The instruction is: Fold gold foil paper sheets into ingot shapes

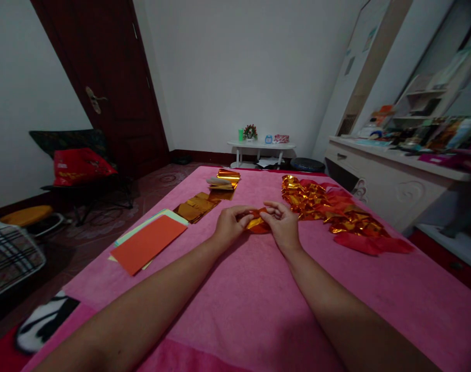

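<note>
Both hands meet over the middle of the pink cloth (235, 289). Between them is a small folded piece of gold and orange foil paper (258, 223). My left hand (232, 223) pinches its left end between thumb and fingers. On the other end, my right hand (281, 223) is closed, its thumb lying along the top of the fold. To the right lies a heap of crumpled gold foil and red paper pieces (316, 204). Left of my hands is a flat stack of gold foil sheets (197, 206), with a gold foil roll (228, 175) behind it.
Sheets of orange paper (150, 244) lie over pale green ones at the left edge. A small white table (262, 145) stands by the far wall. On the right is a cluttered dresser (390, 160); at left, a chair holds a red bag (80, 166).
</note>
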Demonstrator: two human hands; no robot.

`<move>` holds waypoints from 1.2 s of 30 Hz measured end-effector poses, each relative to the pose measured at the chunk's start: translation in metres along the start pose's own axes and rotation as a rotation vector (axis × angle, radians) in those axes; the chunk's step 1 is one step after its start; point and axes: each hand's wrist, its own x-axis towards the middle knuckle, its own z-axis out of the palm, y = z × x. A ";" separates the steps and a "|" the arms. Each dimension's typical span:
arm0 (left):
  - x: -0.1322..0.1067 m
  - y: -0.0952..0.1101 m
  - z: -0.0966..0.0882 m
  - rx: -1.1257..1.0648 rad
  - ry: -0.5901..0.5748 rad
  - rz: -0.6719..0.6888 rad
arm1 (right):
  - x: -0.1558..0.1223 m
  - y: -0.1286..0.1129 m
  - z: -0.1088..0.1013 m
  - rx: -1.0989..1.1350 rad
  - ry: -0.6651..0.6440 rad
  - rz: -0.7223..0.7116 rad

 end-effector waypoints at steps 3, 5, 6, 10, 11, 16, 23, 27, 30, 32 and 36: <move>-0.001 0.007 0.000 0.092 -0.017 0.093 | -0.002 -0.003 0.003 -0.022 -0.016 -0.022; -0.001 0.011 0.000 0.112 -0.025 0.135 | -0.003 -0.004 0.004 -0.017 -0.021 -0.022; -0.002 0.013 0.000 0.108 -0.023 0.142 | -0.003 -0.004 0.004 -0.010 -0.024 -0.021; -0.003 0.014 0.000 0.010 0.017 0.101 | -0.003 -0.002 0.004 -0.019 -0.043 -0.035; -0.003 0.014 0.001 -0.029 0.034 0.081 | -0.003 -0.001 0.004 -0.027 -0.045 -0.036; -0.001 0.007 0.003 -0.130 0.118 -0.035 | -0.002 0.001 0.003 -0.062 -0.021 -0.011; -0.001 0.005 0.002 -0.069 0.128 -0.037 | -0.002 -0.001 0.002 -0.115 -0.021 -0.058; -0.001 0.005 0.002 -0.101 0.105 -0.035 | -0.002 -0.001 0.003 -0.141 -0.028 -0.064; -0.001 0.002 0.003 -0.127 0.109 -0.029 | -0.002 0.000 0.003 -0.138 -0.050 -0.076; -0.001 0.000 0.003 -0.131 0.122 -0.016 | -0.002 0.001 0.003 -0.137 -0.057 -0.086; -0.002 -0.001 0.004 -0.134 0.109 -0.002 | -0.003 0.000 0.004 -0.126 -0.058 -0.074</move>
